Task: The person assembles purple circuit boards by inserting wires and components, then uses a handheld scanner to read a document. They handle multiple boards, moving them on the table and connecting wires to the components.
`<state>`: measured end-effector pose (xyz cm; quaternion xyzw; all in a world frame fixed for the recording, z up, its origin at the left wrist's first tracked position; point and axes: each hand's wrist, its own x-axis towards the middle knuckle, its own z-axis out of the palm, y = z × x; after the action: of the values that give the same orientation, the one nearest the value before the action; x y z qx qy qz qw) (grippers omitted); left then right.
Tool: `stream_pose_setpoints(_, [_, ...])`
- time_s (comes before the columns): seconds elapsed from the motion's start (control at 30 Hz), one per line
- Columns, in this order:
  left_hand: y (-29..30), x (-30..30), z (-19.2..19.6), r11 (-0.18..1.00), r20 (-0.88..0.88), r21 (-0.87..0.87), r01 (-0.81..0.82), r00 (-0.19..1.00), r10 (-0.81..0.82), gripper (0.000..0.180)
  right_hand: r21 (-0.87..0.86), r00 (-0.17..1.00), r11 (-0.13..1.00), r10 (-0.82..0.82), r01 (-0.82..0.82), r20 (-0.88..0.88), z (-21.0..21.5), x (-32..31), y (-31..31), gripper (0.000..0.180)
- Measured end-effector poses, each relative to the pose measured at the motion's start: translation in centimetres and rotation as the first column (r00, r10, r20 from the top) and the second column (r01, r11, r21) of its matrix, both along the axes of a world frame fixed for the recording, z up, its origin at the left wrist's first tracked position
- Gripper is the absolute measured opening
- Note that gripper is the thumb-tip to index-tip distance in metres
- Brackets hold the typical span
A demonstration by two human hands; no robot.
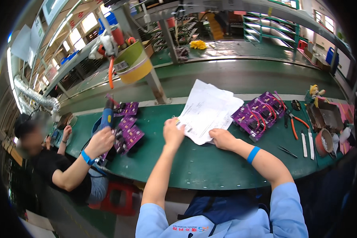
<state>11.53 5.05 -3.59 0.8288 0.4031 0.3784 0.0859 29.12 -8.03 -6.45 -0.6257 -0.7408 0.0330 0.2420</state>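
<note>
So the stack of white paper sheets (207, 111) sits on the green bench (210, 166) right in front of the person, a bit fanned out, and its long axis runs on a diagonal from the near-left corner by the hands up toward the far right. The left hand (173, 133) is pinching the near-left corner of the sheets between thumb and fingers, fingers mostly closed around that edge, while the right hand (223, 139) lies fairly flat and open on the lower edge, pressing it down rather than gripping, I think; the fisheye makes the fingertips hard to read. Looks to me like the step in hand is leafing through or squaring up the papers, and the next move would need the left hand to lift just one sheet cleanly while the right keeps the rest pinned. Just right of the stack there's a cluster of purple circuit boards (258, 114) with red wires, then orange-handled pliers (297, 123) and tweezers (287, 151) further right. Off to the left, well apart, a co-worker's hand (100, 142) rests on another pile of purple boards (127, 133) next to a blue power screwdriver (107, 116).
</note>
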Motion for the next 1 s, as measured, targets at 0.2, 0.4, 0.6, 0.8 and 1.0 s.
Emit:
stream_pose_setpoints(0.2, [5.6, -0.9, -1.4, 0.528, 0.139, -0.845, 0.087, 0.989, 0.059, 0.06, -0.14, 0.966, 0.982, -0.154, 0.126, -0.208, 0.1, 0.2, 0.1, 0.016])
stream_pose_setpoints(0.4, [4.9, 0.1, -2.8, 0.45, 0.54, -0.8, 0.396, 0.802, 0.254, 0.049, -0.093, 0.932, 0.986, -0.163, 0.14, -0.324, -0.8, 0.6, 0.3, 0.015])
stream_pose_setpoints(0.6, [2.0, 2.5, -5.0, 0.81, 0.456, -0.504, 0.301, 0.889, -0.047, 0.042, -0.136, 0.972, 0.989, -0.079, 0.05, -0.222, -0.9, 0.0, 0.6, 0.019])
stream_pose_setpoints(0.8, [-1.9, 3.4, -2.6, 0.97, 0.061, -0.166, 0.178, 0.984, -0.17, 0.054, -0.45, 0.995, 0.892, 0.084, -0.049, 0.056, 3.8, -0.6, -1.8, 0.034])
stream_pose_setpoints(1.0, [2.6, 0.1, -2.1, 0.993, 0.35, -0.119, 0.014, 0.936, 0.029, 0.043, -0.286, 0.986, 0.945, 0.169, -0.159, 0.011, 13.5, -0.3, -5.3, 0.033])
